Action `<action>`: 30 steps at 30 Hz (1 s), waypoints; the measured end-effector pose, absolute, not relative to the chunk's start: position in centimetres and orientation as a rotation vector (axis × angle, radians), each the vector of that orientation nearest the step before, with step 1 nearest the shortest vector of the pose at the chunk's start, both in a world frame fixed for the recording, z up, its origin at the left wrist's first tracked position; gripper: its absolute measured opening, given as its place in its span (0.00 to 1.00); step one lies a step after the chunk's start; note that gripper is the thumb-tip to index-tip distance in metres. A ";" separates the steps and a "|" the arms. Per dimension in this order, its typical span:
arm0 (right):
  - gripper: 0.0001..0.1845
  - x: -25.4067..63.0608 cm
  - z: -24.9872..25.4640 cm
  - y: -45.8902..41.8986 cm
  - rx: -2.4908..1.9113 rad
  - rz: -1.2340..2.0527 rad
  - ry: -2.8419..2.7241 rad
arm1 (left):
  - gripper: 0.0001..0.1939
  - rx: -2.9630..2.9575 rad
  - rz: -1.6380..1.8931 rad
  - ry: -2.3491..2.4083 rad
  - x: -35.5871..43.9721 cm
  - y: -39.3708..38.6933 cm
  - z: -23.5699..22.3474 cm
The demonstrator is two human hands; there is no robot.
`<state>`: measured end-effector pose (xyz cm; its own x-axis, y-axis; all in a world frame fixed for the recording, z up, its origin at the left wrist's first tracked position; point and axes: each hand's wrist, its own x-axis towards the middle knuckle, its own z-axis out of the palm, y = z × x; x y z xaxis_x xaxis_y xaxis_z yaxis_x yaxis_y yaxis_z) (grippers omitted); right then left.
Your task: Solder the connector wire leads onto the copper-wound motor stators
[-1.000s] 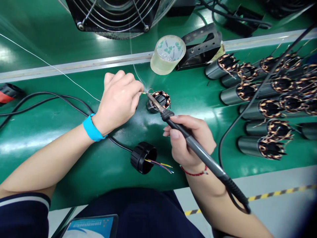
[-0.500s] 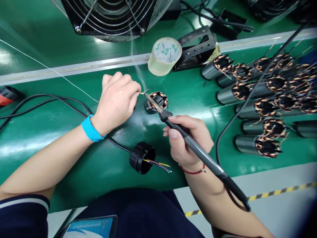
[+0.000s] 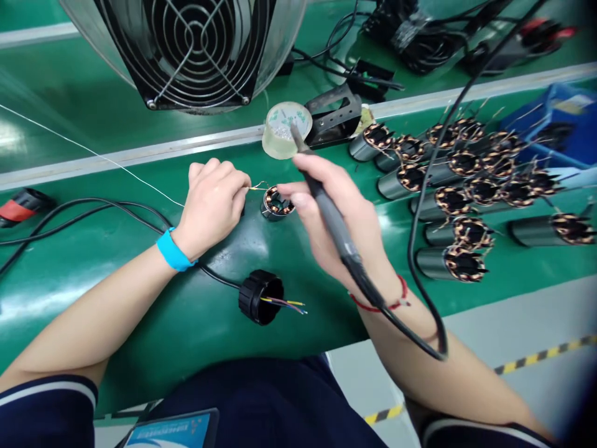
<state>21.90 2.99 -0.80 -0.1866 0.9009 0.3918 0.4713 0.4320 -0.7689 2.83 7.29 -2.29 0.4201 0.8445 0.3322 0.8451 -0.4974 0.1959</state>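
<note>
My left hand (image 3: 212, 205), a blue band at its wrist, is closed with fingertips pinching a thin yellow wire (image 3: 255, 188). A thin silvery wire (image 3: 119, 165) runs from the upper left to behind this hand. Just right of the fingertips stands a small motor stator (image 3: 277, 204) with copper windings. My right hand (image 3: 345, 211) grips a soldering iron (image 3: 333, 218); its tip points up over the clear tape roll (image 3: 286, 130), and one finger reaches beside the stator. Below lies a black threaded cap (image 3: 262, 297) on a cable, with coloured wires sticking out.
Behind the hands stands a fan (image 3: 198, 50) with a wire guard. A dark metal bracket (image 3: 336, 115) sits by the tape. Several stators (image 3: 448, 202) stand in rows at the right, near a blue bin (image 3: 555, 124). The iron's black cord (image 3: 420, 249) loops past my right wrist.
My right hand has drawn the soldering iron's tip away from the stator and up toward the tape roll. My left hand keeps its pinch. The view has shifted.
</note>
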 end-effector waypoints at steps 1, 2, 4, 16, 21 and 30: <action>0.20 21.6 -0.8 3.3 -1.208 0.608 -1.839 | 0.11 -2.641 -0.622 -1.569 2.8 7.3 -2.3; 0.19 21.3 -0.9 3.6 -1.237 0.591 -1.850 | 0.11 -2.636 -0.627 -1.564 2.8 7.3 -2.3; 0.20 20.8 -1.8 3.8 -1.269 0.561 -1.842 | 0.11 -2.631 -0.638 -1.557 2.8 7.2 -2.4; 0.20 20.4 -4.1 3.5 -1.214 0.425 -1.738 | 0.07 -2.722 -1.197 -1.951 1.4 7.7 -0.4; 0.21 20.4 -4.1 3.4 -1.186 0.420 -1.750 | 0.08 -2.704 -0.698 -1.923 1.4 7.2 0.8; 0.21 20.5 -4.1 3.4 -1.191 0.437 -1.766 | 0.16 -2.887 -0.361 -2.232 0.1 9.0 0.6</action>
